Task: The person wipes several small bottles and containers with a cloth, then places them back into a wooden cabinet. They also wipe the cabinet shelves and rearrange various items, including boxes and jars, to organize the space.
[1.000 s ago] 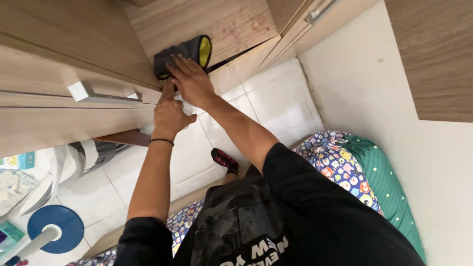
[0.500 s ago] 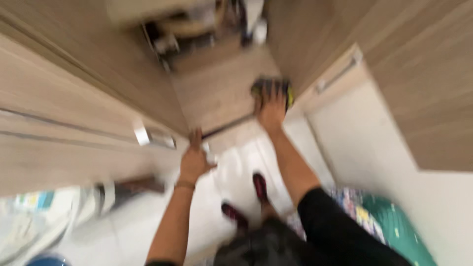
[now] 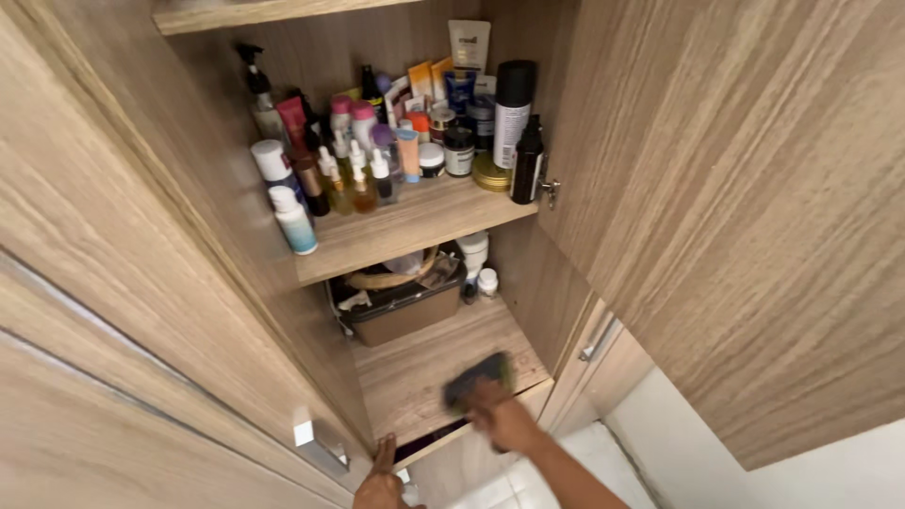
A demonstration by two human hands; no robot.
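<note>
We find the right hand (image 3: 504, 419) pressing a dark sponge (image 3: 479, 379) flat on the lower shelf (image 3: 415, 372), fingers closed over it for contact. The left hand (image 3: 381, 483) rests open-fingered against the shelf's front edge, apparently bracing. Bottles (image 3: 377, 155) crowd the upper shelf.

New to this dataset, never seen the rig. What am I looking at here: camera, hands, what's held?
No machine: a person works bare-handed, and one camera on their head looks down into an open wooden cupboard. The right hand presses a dark sponge with a yellow-green edge onto the lower shelf. It is blurred, so the exact grip is unclear. The left hand rests at the cupboard's bottom front edge, holding nothing visible. Behind the sponge stands a box with a basket on it. The upper shelf is crowded with bottles and jars.
</note>
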